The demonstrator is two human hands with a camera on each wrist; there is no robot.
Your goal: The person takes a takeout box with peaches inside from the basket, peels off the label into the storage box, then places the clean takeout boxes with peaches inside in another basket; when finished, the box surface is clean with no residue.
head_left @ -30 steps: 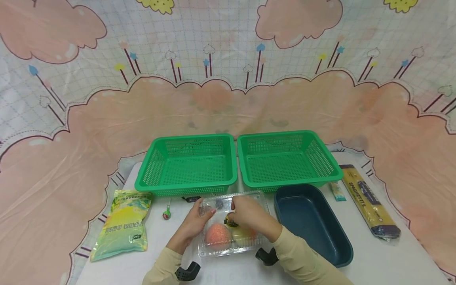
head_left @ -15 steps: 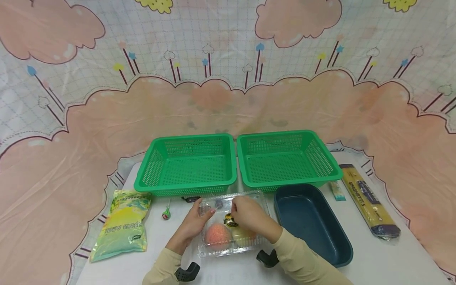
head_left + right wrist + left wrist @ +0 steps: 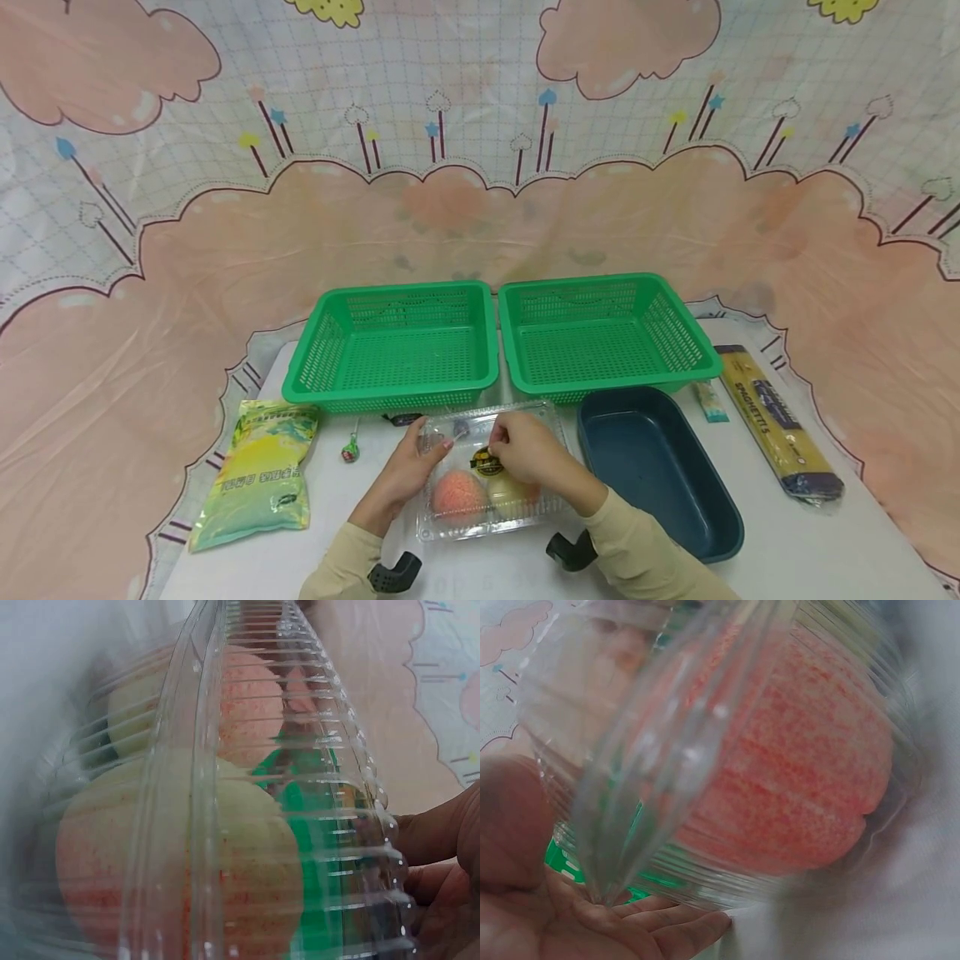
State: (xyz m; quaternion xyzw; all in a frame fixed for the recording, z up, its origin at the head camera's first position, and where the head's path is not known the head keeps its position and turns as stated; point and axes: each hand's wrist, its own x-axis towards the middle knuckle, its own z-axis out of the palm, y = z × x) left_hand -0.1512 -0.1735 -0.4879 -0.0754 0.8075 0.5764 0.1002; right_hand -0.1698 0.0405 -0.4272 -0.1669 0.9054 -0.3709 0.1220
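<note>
A clear plastic clamshell box (image 3: 442, 533) lies on the table, tilted a little. Inside it are a pink peach (image 3: 459, 498) and a paler, yellowish one (image 3: 180, 862). My left hand (image 3: 408, 467) grips the box's left edge, its thumb on the lid; in the left wrist view the fingers (image 3: 682, 930) reach underneath. A black and gold round sticker (image 3: 486, 461) shows on the lid. Over the lid, my right hand (image 3: 528, 450) has curled fingers whose tips are beside the sticker's upper right edge. Whether they pinch it is hidden.
Two green baskets (image 3: 390, 392) (image 3: 607, 387) stand behind the box. A dark blue tray (image 3: 660, 475) is close on the right, with a spaghetti pack (image 3: 780, 425) and small sachet (image 3: 710, 402) beyond. On the left lie a yellow-green bag (image 3: 258, 475), a lollipop (image 3: 350, 450) and a dark-wrapped item (image 3: 402, 418).
My right hand has shifted slightly, uncovering more of the sticker, and its wrist has moved a little to the right. My left hand and the box have stayed in place.
</note>
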